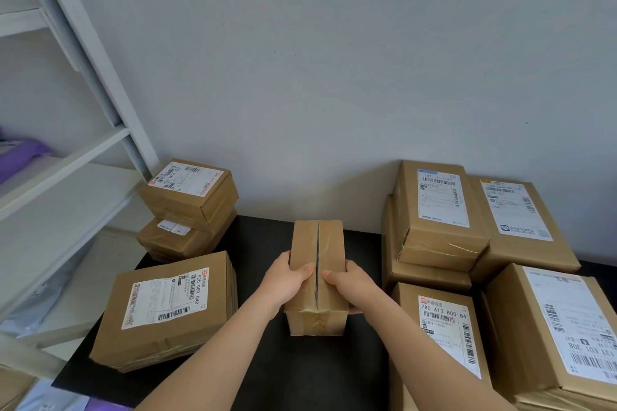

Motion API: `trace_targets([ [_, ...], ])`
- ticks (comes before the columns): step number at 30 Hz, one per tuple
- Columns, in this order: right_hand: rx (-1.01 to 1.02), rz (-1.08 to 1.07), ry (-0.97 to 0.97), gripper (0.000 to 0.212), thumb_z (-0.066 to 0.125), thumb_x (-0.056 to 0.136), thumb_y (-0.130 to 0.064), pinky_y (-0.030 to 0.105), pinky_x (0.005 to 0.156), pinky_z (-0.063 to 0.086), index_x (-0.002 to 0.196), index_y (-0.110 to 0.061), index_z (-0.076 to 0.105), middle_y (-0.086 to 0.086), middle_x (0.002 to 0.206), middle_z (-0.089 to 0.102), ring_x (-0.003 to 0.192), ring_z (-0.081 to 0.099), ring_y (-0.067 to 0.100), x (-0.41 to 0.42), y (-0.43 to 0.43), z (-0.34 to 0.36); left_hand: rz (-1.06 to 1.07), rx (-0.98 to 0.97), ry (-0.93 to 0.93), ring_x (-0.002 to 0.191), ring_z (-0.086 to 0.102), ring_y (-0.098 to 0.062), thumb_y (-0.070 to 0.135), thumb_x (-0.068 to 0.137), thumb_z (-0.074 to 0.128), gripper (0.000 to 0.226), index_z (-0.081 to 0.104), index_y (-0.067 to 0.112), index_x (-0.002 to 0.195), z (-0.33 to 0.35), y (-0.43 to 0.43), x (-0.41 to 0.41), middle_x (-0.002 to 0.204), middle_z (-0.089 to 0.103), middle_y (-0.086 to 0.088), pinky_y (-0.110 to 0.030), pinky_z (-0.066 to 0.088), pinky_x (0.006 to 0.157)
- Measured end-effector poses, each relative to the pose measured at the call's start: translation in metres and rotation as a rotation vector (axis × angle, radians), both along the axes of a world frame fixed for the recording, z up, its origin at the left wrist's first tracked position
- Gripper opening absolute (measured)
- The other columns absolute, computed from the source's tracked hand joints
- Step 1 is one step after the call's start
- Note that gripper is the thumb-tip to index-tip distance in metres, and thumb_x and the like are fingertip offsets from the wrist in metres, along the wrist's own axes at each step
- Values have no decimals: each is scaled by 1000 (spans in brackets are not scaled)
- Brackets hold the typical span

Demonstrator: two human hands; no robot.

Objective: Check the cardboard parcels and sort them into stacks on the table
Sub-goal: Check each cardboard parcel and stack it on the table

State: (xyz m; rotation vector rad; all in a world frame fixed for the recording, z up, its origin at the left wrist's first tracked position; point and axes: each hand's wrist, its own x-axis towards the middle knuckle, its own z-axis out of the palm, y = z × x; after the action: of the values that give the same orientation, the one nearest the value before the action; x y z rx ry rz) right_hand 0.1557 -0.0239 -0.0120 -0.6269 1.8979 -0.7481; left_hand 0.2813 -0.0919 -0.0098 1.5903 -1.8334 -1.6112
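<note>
parcel (317, 243) in the middle of the black table (317, 377) is held from both sides. the left hand (287, 280) grips its left flank and the right hand (350, 287) grips its right flank, both with the thumb laid on the top face, close to the taped seam (317, 253). the hands sit on the near half of the parcel, so most of its length reaches away from the person. its long axis points straight to the wall (334, 77), and the seam runs along the same line. whether its bottom rests on the table or hangs just above, one cannot tell. the top face shows no label, so probably the check needs a turn around this long axis. to the left lie a flat box (167, 307) and a left stack (190, 197). the right stacks (437, 210) stand nearer, just beside the right hand, so a move to that side seems shorter.
</note>
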Motion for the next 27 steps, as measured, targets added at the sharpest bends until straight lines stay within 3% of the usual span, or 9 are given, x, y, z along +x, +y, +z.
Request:
trace_targets([
  [11, -22, 5, 18, 57, 51, 95, -37, 43, 100, 45, 144, -20, 27, 4, 133, 50, 118, 52, 24, 6, 3, -1, 7, 0, 6, 117, 52, -21, 34, 93, 57, 55, 35, 19, 142, 1, 4, 0, 132, 52, -2, -39, 42, 99],
  [18, -72, -32, -99, 57, 51, 96, -34, 42, 103, 43, 144, -18, 26, 6, 134, 49, 120, 51, 24, 8, 11, 7, 14, 55, 52, 116, 51, -22, 32, 95, 55, 53, 34, 17, 141, 9, 7, -2, 132, 51, -5, -40, 42, 100],
  [27, -215, -130, -176, 61, 50, 94, -44, 46, 106, 40, 145, -16, 30, 6, 133, 51, 119, 52, 25, 2, 6, 23, 124, 19, 181, 115, 51, -23, 50, 99, 34, 53, 32, 19, 142, 22, 2, -8, 130, 50, -4, -43, 41, 102],
])
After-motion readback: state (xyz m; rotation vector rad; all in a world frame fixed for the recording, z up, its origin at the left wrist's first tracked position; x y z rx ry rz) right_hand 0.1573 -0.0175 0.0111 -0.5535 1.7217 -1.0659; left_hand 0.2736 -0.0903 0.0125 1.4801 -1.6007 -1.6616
